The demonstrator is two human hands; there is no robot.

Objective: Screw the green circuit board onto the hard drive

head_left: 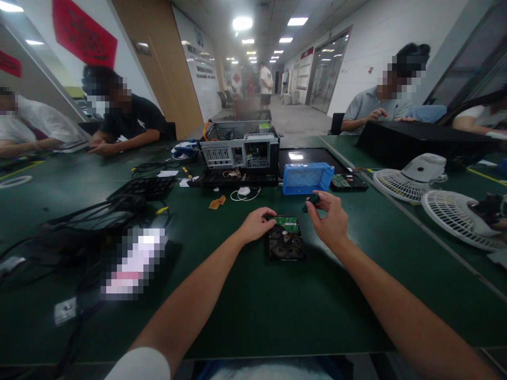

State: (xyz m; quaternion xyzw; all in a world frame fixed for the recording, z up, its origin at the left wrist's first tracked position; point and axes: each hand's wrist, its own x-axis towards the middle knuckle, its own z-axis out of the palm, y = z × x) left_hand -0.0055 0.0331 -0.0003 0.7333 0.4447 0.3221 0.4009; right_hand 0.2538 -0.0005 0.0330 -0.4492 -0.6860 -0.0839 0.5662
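Observation:
A hard drive [285, 244] lies on the green table in front of me, its green circuit board facing up at the far end. My left hand [256, 225] grips the drive's far left corner, thumb and fingers pinched at the edge. In my right hand [329, 217], just right of the drive, is a screwdriver [311, 202] with a dark green handle. Its thin shaft slants down toward the circuit board; whether the tip touches is too small to tell. A blue plastic bin [308, 178] stands right behind my right hand.
An opened computer case [240, 150] stands at the back. Another drive with a circuit board [348, 182] lies right of the bin. White fans [407, 179] are at the right; black cables [130, 211] and a blurred bright phone-like object [134, 264] lie left. Several people sit around the table.

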